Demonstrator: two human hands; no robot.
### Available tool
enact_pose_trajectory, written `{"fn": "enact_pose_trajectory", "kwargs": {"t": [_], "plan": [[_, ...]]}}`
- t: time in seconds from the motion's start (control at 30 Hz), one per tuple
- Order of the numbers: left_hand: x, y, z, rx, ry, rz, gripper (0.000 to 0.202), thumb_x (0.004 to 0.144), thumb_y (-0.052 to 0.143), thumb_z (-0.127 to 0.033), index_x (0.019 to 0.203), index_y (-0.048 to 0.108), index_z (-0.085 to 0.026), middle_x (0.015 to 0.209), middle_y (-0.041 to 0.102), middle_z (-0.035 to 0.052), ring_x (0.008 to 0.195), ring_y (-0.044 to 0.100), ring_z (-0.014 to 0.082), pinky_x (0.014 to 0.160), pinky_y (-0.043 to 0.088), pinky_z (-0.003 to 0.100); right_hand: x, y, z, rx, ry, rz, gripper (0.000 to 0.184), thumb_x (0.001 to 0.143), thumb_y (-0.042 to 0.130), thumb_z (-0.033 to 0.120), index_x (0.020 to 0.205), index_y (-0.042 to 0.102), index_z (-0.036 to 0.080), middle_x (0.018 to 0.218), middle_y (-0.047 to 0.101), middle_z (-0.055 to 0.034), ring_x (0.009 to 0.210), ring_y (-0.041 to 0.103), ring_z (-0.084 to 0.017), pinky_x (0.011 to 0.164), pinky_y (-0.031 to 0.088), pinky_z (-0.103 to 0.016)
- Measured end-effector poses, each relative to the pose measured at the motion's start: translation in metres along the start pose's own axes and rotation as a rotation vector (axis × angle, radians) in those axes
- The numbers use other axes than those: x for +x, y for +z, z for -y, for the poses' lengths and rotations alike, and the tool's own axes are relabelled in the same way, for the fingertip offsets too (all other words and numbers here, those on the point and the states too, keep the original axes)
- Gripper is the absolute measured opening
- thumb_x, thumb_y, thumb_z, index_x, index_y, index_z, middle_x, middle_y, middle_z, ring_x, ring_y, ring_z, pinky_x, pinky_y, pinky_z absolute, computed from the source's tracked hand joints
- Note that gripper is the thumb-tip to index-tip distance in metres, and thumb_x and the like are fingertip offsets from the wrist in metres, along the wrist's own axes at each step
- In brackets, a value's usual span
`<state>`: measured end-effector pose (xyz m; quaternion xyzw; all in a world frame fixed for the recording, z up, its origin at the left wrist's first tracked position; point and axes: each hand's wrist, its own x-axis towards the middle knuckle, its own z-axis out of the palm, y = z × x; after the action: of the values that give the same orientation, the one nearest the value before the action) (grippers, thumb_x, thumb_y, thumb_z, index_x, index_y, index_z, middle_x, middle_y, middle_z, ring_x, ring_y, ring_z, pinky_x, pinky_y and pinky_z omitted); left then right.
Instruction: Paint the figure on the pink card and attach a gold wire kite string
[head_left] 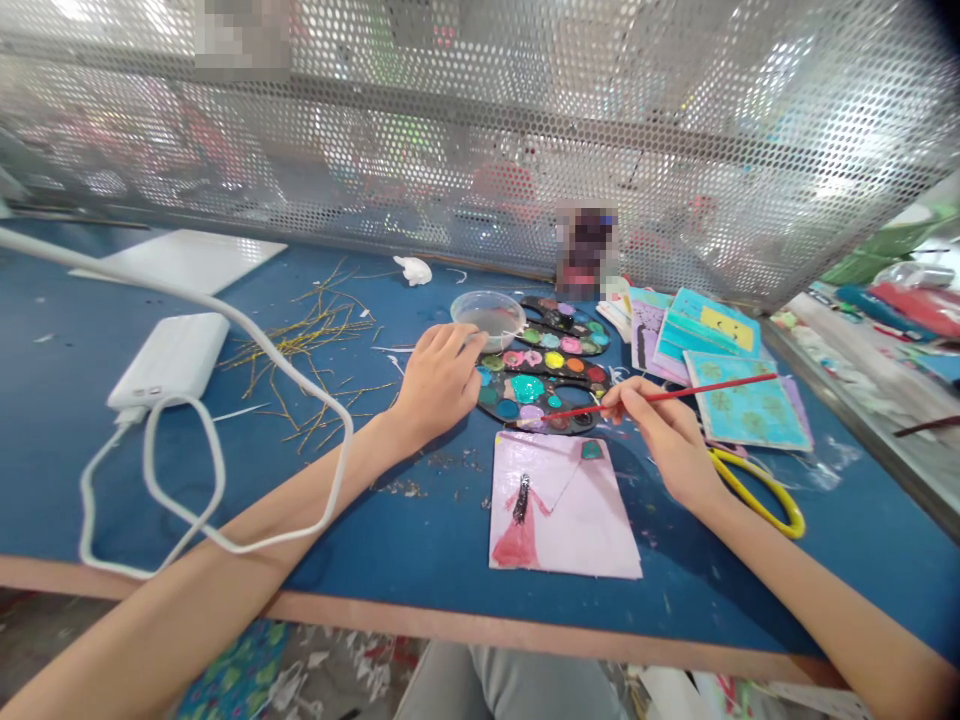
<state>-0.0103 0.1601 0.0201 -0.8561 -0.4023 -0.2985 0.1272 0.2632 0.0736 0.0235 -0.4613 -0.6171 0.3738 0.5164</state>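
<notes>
My right hand (pixel 667 440) pinches a thin red paintbrush (pixel 705 387). The brush's tip reaches left to the lilac paint on the lower black paint palette (pixel 495 408). My left hand (pixel 439 380), fingers curled, is closed at this palette's left end, against the clear bowl (pixel 487 302) of cloudy water; the fingertips are partly hidden. Behind lies a second black palette (pixel 592 338) with several colours. In front of the palettes a pale pink painted square (pixel 577 510) lies flat, showing a figure in a red dress with black hair and a green shape on a line.
Painted squares (pixel 750 400) are piled at the right, beside yellow-handled scissors (pixel 757 495). A white power bank (pixel 172 360) with a looping white cable (pixel 221 460) occupies the left, the cable crossing my left forearm. Yellow twigs (pixel 315 330) lie scattered. A perforated metal screen (pixel 450 150) borders the back.
</notes>
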Motion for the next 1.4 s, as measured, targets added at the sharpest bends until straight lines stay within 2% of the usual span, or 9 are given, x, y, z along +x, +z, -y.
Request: {"fn": "enact_pose_trajectory", "kwargs": {"t": [0.1, 0.2, 0.3, 0.37, 0.47, 0.53, 0.8, 0.97, 1.4], "plan": [[-0.001, -0.009, -0.006, -0.116, -0.026, -0.028, 0.026, 0.085, 0.043, -0.008, 0.103, 0.060, -0.018, 0.112, 0.067, 0.0105, 0.109, 0.058, 0.0263, 0.097, 0.045, 0.043, 0.001, -0.001, -0.002, 0.034, -0.005, -0.006, 0.027, 0.096, 0.056, 0.044, 0.082, 0.066, 0.023, 0.080, 0.059, -0.0010, 0.076, 0.054, -0.015, 0.073, 0.044, -0.028], [-0.012, -0.022, -0.015, -0.337, -0.081, 0.005, 0.017, 0.080, 0.043, -0.007, 0.087, 0.051, -0.021, 0.093, 0.067, 0.0058, 0.091, 0.059, 0.0218, 0.086, 0.046, 0.038, 0.002, 0.000, -0.003, 0.070, -0.004, -0.033, 0.026, 0.095, 0.059, 0.044, 0.081, 0.065, 0.023, 0.078, 0.057, -0.0005, 0.074, 0.052, -0.015, 0.071, 0.043, -0.028], [-0.031, -0.035, -0.020, -0.591, -0.138, 0.130, 0.012, 0.080, 0.048, -0.015, 0.087, 0.041, -0.023, 0.096, 0.066, 0.0034, 0.087, 0.057, 0.0186, 0.083, 0.045, 0.035, 0.004, 0.001, -0.004, 0.110, -0.025, -0.094, 0.026, 0.095, 0.058, 0.043, 0.081, 0.065, 0.023, 0.079, 0.055, 0.0000, 0.074, 0.051, -0.014, 0.071, 0.042, -0.027], [-0.041, -0.040, -0.020, -0.707, -0.186, 0.264, 0.018, 0.083, 0.052, -0.024, 0.086, 0.035, -0.024, 0.099, 0.066, 0.0029, 0.086, 0.056, 0.0178, 0.081, 0.044, 0.035, 0.004, 0.001, -0.005, 0.126, -0.031, -0.110, 0.026, 0.096, 0.057, 0.042, 0.080, 0.064, 0.023, 0.080, 0.054, 0.0002, 0.074, 0.051, -0.013, 0.071, 0.042, -0.027], [-0.048, -0.041, -0.017, -0.764, -0.233, 0.422, 0.028, 0.081, 0.057, -0.031, 0.084, 0.030, -0.024, 0.101, 0.064, 0.0025, 0.086, 0.054, 0.0175, 0.080, 0.043, 0.035, 0.004, 0.001, -0.005, 0.134, -0.028, -0.113, 0.026, 0.098, 0.055, 0.039, 0.079, 0.063, 0.023, 0.079, 0.053, 0.0004, 0.073, 0.050, -0.013, 0.071, 0.041, -0.027], [-0.048, -0.038, -0.017, -0.772, -0.264, 0.458, 0.029, 0.079, 0.058, -0.028, 0.083, 0.029, -0.024, 0.102, 0.063, 0.0021, 0.087, 0.053, 0.0171, 0.081, 0.042, 0.035, 0.002, 0.002, -0.004, 0.121, -0.032, -0.122, 0.027, 0.098, 0.054, 0.039, 0.079, 0.063, 0.023, 0.078, 0.053, 0.0002, 0.073, 0.050, -0.014, 0.071, 0.041, -0.027], [-0.048, -0.036, -0.023, -0.841, -0.274, 0.515, 0.045, 0.070, 0.073, -0.034, 0.090, 0.033, -0.025, 0.121, 0.061, 0.0059, 0.109, 0.054, 0.0228, 0.095, 0.041, 0.040, -0.003, 0.008, 0.001, 0.006, 0.035, -0.023, 0.028, 0.098, 0.054, 0.044, 0.083, 0.063, 0.022, 0.076, 0.058, -0.0004, 0.073, 0.054, -0.014, 0.070, 0.043, -0.027], [-0.050, -0.032, -0.021, -0.885, -0.256, 0.501, 0.040, 0.073, 0.068, -0.028, 0.088, 0.032, -0.025, 0.117, 0.064, 0.0048, 0.106, 0.057, 0.0217, 0.097, 0.041, 0.041, -0.004, 0.006, -0.003, -0.011, 0.033, -0.014, 0.028, 0.098, 0.053, 0.043, 0.083, 0.065, 0.022, 0.077, 0.059, -0.0005, 0.074, 0.055, -0.014, 0.072, 0.043, -0.027], [-0.050, -0.028, -0.022, -0.808, -0.185, 0.458, 0.040, 0.077, 0.069, -0.034, 0.088, 0.032, -0.025, 0.118, 0.064, 0.0065, 0.107, 0.055, 0.0230, 0.093, 0.041, 0.042, -0.004, 0.006, -0.008, 0.048, 0.044, -0.025, 0.027, 0.098, 0.054, 0.042, 0.084, 0.066, 0.022, 0.080, 0.058, -0.0013, 0.075, 0.053, -0.015, 0.072, 0.043, -0.028]]}}
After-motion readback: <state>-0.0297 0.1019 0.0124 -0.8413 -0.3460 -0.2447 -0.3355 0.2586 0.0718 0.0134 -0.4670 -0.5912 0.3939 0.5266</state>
